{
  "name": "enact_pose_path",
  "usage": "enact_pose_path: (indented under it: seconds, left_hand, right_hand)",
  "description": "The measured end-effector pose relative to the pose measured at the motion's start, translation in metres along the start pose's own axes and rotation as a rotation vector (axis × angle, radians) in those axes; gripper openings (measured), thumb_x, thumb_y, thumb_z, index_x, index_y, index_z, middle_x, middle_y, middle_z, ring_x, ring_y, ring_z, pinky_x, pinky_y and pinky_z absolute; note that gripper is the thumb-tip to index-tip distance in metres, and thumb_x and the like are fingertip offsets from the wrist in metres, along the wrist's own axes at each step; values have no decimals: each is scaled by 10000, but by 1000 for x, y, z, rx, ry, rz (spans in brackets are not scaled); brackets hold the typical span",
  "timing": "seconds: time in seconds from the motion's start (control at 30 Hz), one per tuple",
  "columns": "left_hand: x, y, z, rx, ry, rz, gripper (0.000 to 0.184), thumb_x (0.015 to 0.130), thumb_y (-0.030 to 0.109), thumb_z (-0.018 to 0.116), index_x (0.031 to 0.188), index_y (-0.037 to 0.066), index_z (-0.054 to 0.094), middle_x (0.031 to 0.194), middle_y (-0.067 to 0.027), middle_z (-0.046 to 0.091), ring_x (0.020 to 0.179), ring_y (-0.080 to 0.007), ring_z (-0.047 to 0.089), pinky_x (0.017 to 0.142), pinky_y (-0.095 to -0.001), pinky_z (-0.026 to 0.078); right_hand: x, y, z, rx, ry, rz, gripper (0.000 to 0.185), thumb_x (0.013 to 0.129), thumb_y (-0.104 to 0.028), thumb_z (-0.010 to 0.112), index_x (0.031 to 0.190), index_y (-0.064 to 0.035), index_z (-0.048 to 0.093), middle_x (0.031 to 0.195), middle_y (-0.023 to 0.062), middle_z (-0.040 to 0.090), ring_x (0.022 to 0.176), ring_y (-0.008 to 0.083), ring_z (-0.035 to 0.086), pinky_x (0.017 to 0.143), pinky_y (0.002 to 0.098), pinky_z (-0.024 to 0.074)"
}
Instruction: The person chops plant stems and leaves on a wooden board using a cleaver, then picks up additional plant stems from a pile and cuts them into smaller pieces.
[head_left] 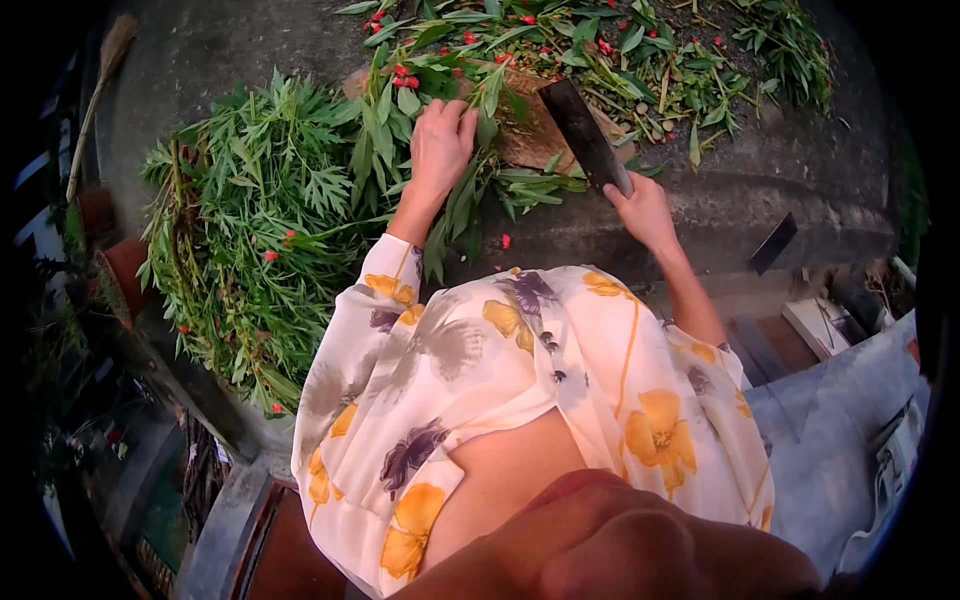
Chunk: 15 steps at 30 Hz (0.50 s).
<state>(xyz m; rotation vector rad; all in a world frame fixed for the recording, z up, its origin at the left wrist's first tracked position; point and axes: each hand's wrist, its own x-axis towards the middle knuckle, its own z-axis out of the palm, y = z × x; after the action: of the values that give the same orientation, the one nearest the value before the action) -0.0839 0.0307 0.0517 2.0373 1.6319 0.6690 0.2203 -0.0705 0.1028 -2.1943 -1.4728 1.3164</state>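
My right hand (642, 210) is wrapped round the handle of a cleaver (580, 130), whose dark, broad blade points up and to the left over a brown wooden chopping board (535, 140). Left of the blade, my left hand (440, 145) is closed on a bunch of leafy stems (380, 135) with long green leaves and red flowers. Part of that bunch lies across the board's left side, and its stems are partly hidden by the hand and leaves. Cut leaves and stem pieces (660, 90) with red petals are spread beyond the board and to its right.
A large heap of feathery green plants (250, 220) lies at the left. The grey stone surface (800, 180) has a rounded front edge close to my body. A dark flat piece (773, 243) sits at that edge on the right. A broom (105, 70) stands at far left, above an orange-brown pot (125, 270).
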Motion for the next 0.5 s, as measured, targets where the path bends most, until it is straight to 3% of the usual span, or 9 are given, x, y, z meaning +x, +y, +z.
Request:
enact_pose_path:
  seconds: [0.03, 0.1, 0.2, 0.37, 0.43, 0.5]
  left_hand:
    - [2, 2, -6, -4, 37, -16, 183, 930, 158, 688, 1041, 12, 693, 891, -169, 621, 861, -385, 618, 777, -470, 491]
    - [9, 11, -32, 76, 225, 150, 144, 917, 110, 704, 1028, 17, 698, 867, -142, 597, 816, -348, 590, 718, -446, 480]
    - [1, 28, -81, 172, 316, 166, 163, 883, 86, 720, 1040, 44, 705, 857, -106, 564, 808, -311, 565, 709, -432, 472]
    - [-70, 7, -64, 182, -86, -69, 224, 937, 179, 680, 1119, 49, 693, 957, -135, 596, 877, -338, 602, 756, -435, 510]
    - [-101, 1, -35, 302, -267, -112, 439, 949, 325, 691, 1216, -18, 632, 1083, -164, 625, 995, -360, 589, 869, -452, 496]
    - [-120, 6, -17, 387, -198, -57, 453, 894, 291, 742, 1215, -3, 614, 1071, -157, 623, 1014, -353, 577, 885, -460, 470]
  right_hand:
    - [-1, -1, 4, 1, -5, -5, 267, 926, -235, 681, 965, 29, 665, 711, 187, 643, 672, 339, 647, 675, 432, 488]
    - [-2, -1, 14, 6, -32, -25, 272, 922, -239, 685, 961, 30, 663, 714, 201, 636, 682, 361, 647, 682, 439, 490]
    - [-8, -4, 19, 33, -18, -15, 278, 914, -245, 690, 948, 30, 662, 707, 210, 630, 693, 375, 655, 683, 447, 491]
    - [-11, 0, 19, 76, 13, -12, 273, 914, -245, 689, 948, 25, 666, 703, 211, 633, 696, 376, 662, 677, 444, 492]
    - [-12, 0, 18, 49, 16, -19, 273, 918, -245, 683, 950, 25, 668, 699, 206, 632, 681, 365, 658, 673, 441, 492]
    - [-15, 4, 21, 56, 24, -27, 276, 919, -246, 683, 951, 28, 667, 695, 203, 629, 670, 358, 653, 668, 438, 491]
